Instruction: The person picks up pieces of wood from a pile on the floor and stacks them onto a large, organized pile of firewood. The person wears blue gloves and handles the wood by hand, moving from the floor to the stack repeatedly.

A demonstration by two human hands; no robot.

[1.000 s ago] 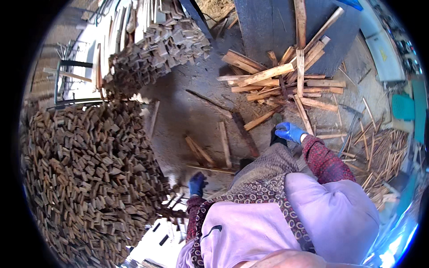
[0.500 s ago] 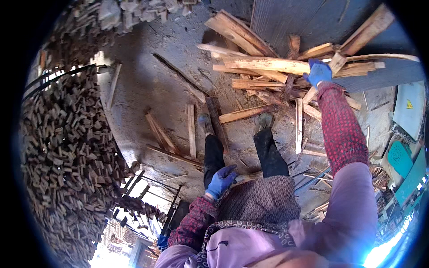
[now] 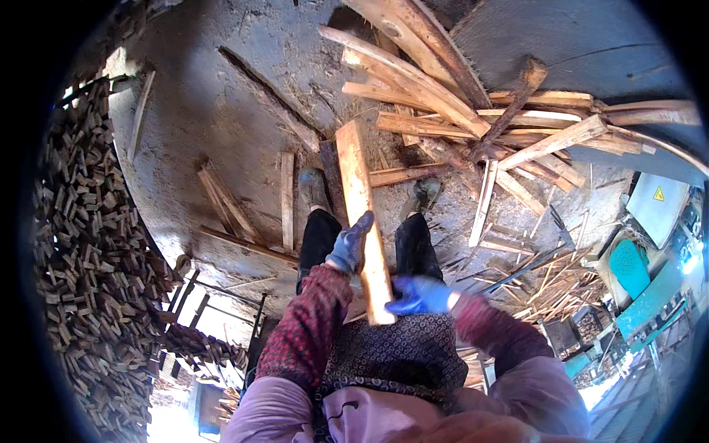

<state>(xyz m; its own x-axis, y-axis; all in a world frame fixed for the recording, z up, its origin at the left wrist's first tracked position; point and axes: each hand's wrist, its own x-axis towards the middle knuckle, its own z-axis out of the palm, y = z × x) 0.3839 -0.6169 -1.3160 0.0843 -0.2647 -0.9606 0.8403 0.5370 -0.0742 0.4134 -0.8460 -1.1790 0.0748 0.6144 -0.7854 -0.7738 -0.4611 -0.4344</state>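
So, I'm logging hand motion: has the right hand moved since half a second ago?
Yes: the right hand has drawn back from the wood pile toward the apron, beside the plank's near end.

Plank [image 3: 374, 247] now in left grip [image 3: 348, 246]

- Blue gloves [image 3: 344, 255] on the left hand [image 3: 351, 244] and right hand [image 3: 421, 295], the right one blurred from here
- Dark red, speckled sleeves [image 3: 306, 321]
- Lilac top [image 3: 269, 413], small dark mark on the chest
- Dark apron [image 3: 391, 358] dotted with pale rings
- Black trousers [image 3: 416, 247], dull shoes [image 3: 313, 188]
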